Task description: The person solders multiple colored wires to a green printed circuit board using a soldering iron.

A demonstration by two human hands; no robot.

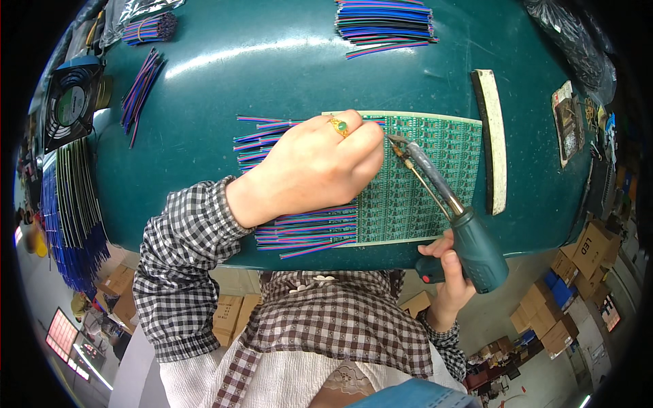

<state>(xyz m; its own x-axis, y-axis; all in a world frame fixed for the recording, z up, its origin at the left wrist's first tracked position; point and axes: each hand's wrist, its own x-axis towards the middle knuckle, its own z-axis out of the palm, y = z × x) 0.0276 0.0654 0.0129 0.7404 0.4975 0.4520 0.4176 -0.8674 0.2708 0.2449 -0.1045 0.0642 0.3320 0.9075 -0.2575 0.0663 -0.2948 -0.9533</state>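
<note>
Right hand (pixel 445 272) at bench near edge, wrapped around teal pistol-grip soldering iron (pixel 457 224), tip on green panelised circuit board (pixel 422 180). Left hand (pixel 313 166) closed, pinching down multicoloured ribbon wires (pixel 309 228) on board's left edge. Risk: fingertips close to hot tip, likely burn or bridged joint if wire slips. Brown cardboard boxes (pixel 578 262) beyond bench's right edge; labels unreadable.
</note>
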